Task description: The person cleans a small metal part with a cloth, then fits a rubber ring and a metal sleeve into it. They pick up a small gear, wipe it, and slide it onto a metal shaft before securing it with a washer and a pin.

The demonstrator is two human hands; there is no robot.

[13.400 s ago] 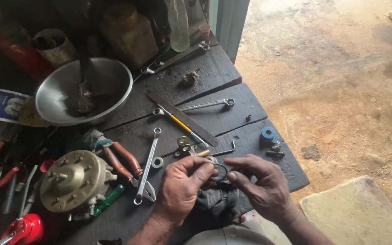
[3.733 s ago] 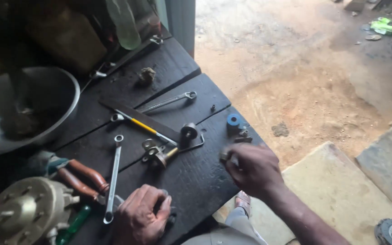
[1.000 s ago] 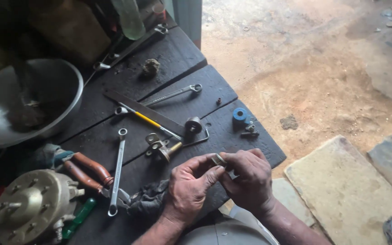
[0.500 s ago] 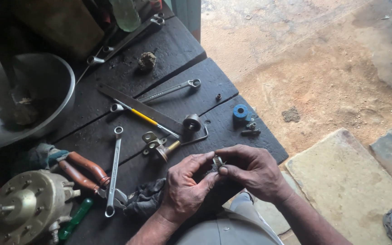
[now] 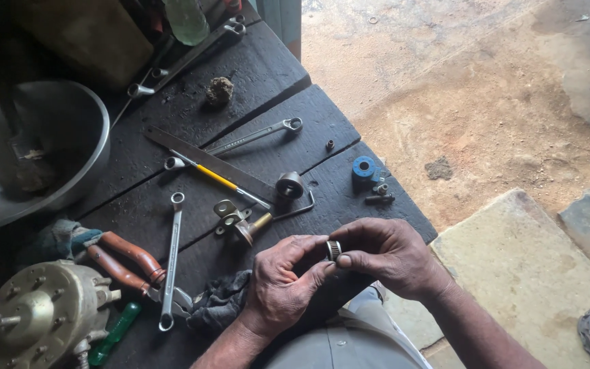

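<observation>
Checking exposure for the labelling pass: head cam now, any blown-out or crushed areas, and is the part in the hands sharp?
Head view: the sunlit dirt floor at upper right is bright and washed out; the top left corner behind the metal bowl is crushed to near black. The small knurled ring, pinched between left hand and right hand, is fairly sharp, in shade, no glare.
</observation>
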